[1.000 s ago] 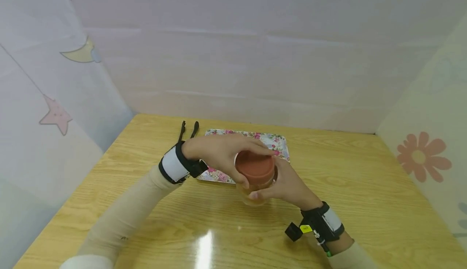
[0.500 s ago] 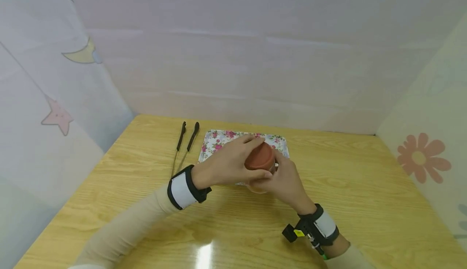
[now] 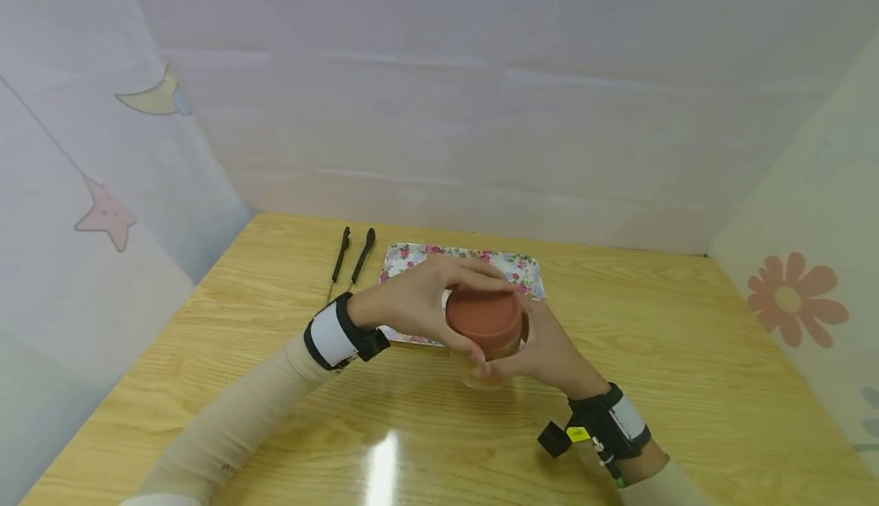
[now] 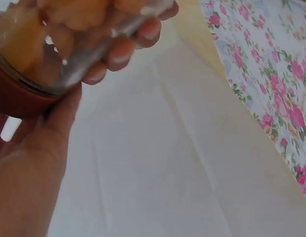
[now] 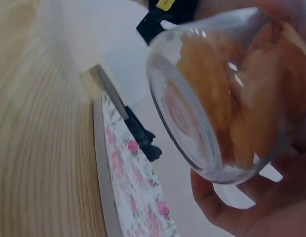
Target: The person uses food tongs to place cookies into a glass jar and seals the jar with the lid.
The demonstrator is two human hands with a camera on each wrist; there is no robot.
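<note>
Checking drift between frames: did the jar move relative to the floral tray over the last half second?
Yes. The jar has come toward the person: its red lid now sits past the floral tray's near edge, where earlier it overlapped the tray. Both hands hold it.

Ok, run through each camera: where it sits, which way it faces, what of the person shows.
Head: looks down at table; both hands, left hand, right hand, grip the jar.
Left wrist: beside the palm, facing jar and floral tray.
Right wrist: under the jar, facing tray and tongs.
All share the jar.
</note>
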